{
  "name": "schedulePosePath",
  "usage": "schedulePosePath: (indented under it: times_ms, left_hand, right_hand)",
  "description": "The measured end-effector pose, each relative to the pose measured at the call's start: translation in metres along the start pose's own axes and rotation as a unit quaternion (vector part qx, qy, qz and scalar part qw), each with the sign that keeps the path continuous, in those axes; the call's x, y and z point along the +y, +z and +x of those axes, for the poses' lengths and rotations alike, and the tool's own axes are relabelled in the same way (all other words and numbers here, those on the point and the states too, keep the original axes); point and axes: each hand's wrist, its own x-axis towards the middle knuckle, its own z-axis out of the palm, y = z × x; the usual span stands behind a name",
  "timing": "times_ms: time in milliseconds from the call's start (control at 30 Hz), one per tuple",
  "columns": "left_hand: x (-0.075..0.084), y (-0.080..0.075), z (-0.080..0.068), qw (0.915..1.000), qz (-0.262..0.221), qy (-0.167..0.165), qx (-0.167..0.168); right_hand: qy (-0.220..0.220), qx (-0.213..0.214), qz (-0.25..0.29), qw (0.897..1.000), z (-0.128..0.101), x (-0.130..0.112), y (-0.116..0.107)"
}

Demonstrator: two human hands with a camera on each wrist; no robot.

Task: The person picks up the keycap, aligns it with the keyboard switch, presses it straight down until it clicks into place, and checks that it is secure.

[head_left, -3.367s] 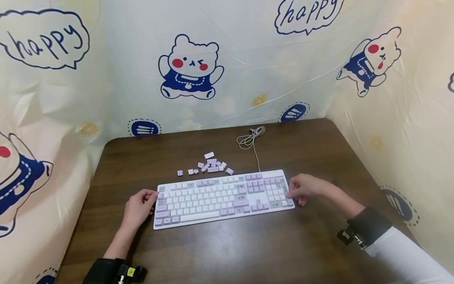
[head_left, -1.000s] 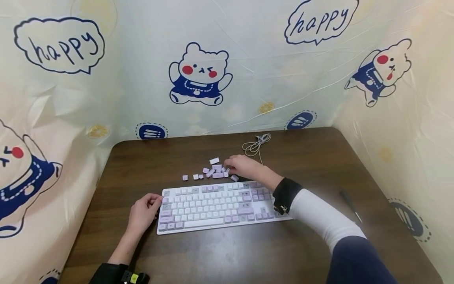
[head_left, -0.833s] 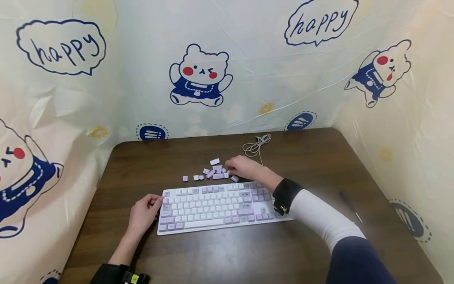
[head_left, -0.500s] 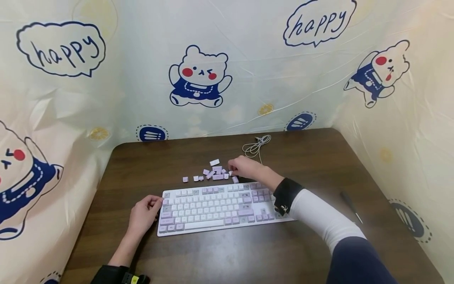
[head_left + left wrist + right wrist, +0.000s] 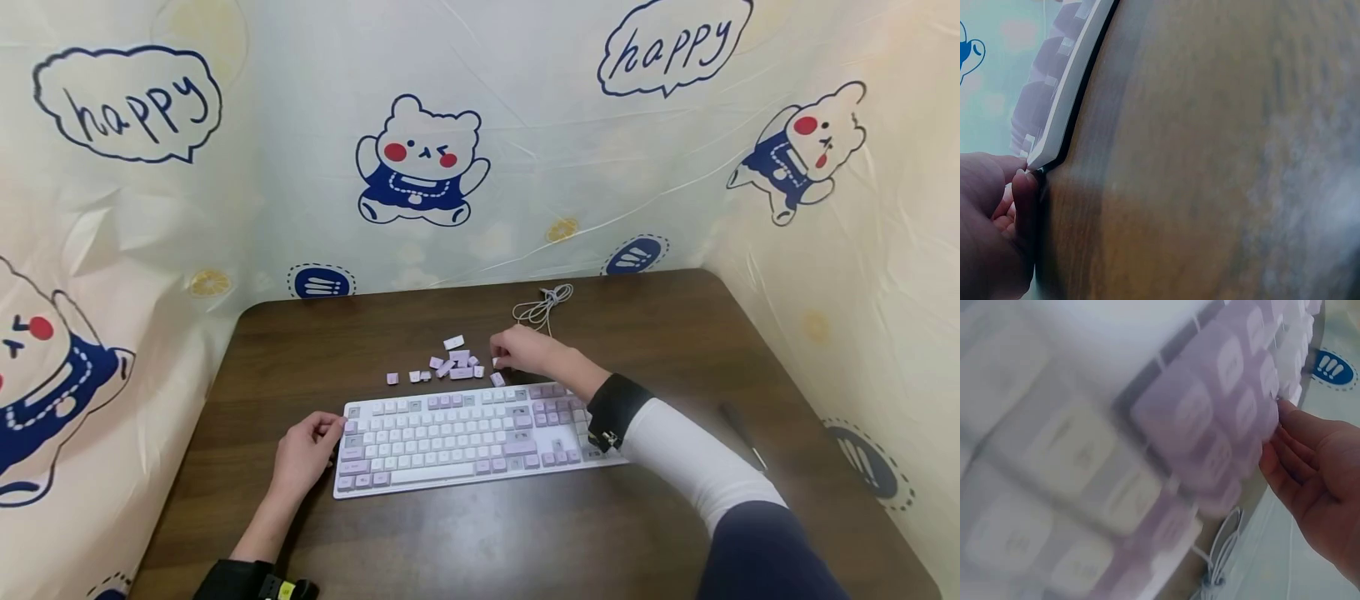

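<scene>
Dark wood surface point(image 5: 660, 333) walled by bear-print "happy" curtain point(image 5: 420, 158); white-purple keyboard point(image 5: 465, 437) near me, cable point(image 5: 542, 304) behind. My right hand point(image 5: 521, 350) pinches a white keycap point(image 5: 496, 362) beside the loose keycaps point(image 5: 453, 364); my left hand point(image 5: 300, 454) grips the keyboard's left end. Left wrist view alone shows fingertips point(image 5: 1022, 184) on its corner; right wrist view is blurred.
</scene>
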Motion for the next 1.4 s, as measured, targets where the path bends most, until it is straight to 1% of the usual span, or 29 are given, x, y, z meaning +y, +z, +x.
schedulePosePath:
  times_ms: [233,367,467,567,667,733,833,1033,1100,1233,1400]
  left_hand:
    - [-0.002,0.001,0.001,1.0,0.001,-0.004,-0.001]
    - [-0.001,0.001,0.0,1.0,0.001,-0.002,-0.003]
    - [0.0,0.001,-0.001,1.0,0.003,-0.004,-0.004]
    - [0.001,0.001,-0.002,0.9999,0.003,-0.008,-0.009]
    - [0.001,0.001,-0.003,0.9999,0.004,-0.01,-0.013]
    - [0.001,0.001,-0.002,0.9999,0.005,-0.009,-0.012]
    - [0.001,0.001,-0.002,0.9999,0.005,-0.007,-0.009]
    - [0.001,0.001,-0.001,0.9999,0.004,-0.006,-0.014]
    - [0.001,0.001,-0.001,0.9999,0.003,-0.005,-0.012]
    - [0.001,0.0,0.0,0.9999,0.004,-0.003,-0.009]
    - [0.0,0.0,-0.001,0.9999,0.003,-0.004,-0.013]
  right_hand:
    - [0.018,0.012,0.018,1.0,-0.028,0.022,-0.011]
    - [0.036,0.023,0.035,0.998,-0.052,0.034,-0.014]
    - [0.032,0.032,0.052,0.998,-0.071,0.042,-0.015]
    - [0.034,0.031,0.066,0.997,-0.09,0.049,-0.015]
    - [0.055,0.022,0.069,0.996,-0.107,0.055,-0.014]
    - [0.073,0.017,0.066,0.995,-0.117,0.057,-0.015]
    - [0.086,0.014,0.065,0.994,-0.131,0.057,-0.017]
    - [0.075,0.022,0.082,0.994,-0.153,0.057,-0.019]
    - [0.076,0.021,0.087,0.993,-0.159,0.056,-0.018]
    - [0.09,0.006,0.106,0.99,-0.167,0.049,-0.019]
    - [0.089,-0.012,0.118,0.989,-0.174,0.042,-0.015]
